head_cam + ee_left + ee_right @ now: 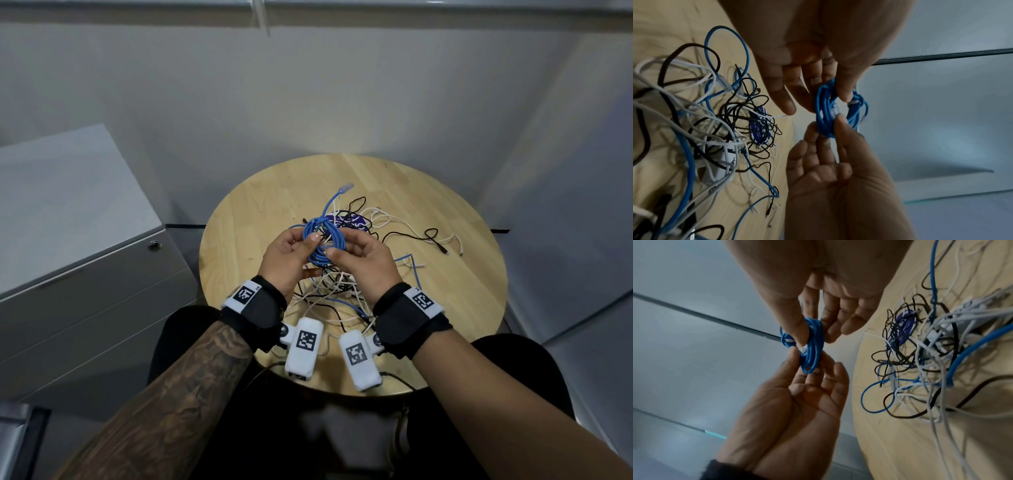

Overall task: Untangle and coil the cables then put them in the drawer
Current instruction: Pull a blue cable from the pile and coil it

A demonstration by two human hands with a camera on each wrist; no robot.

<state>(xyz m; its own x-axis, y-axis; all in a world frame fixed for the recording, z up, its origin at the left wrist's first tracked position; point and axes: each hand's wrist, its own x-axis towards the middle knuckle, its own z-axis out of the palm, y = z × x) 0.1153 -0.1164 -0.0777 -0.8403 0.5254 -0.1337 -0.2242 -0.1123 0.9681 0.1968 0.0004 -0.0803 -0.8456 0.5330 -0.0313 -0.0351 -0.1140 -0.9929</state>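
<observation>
Blue coil (pixel 320 241) held up between both hands over the round wooden table (pixel 455 308), above the tangle of white, black and blue cables (pixel 337 291); left hand (pixel 289 258) pinching the near side of the loops with thumb and fingertips; right hand (pixel 363 262) pinching the opposite side, other fingers loosely spread; clear plug end (pixel 835 111) lying against the loops just beside the right thumb, apparently not yet tucked in. Likely to spring apart if either pinch loosens, stiff loops wanting to unwind; free plugged tail (pixel 346 188) poking out beyond the coil toward the far side, likely to snag the pile if lowered carelessly; second blue cable (pixel 970 352) on the table easily confused with this one. Grey drawer cabinet (pixel 85 260) to the left, drawers closed, so one hand probably needed to open it while the other alone keeps the coil together.
</observation>
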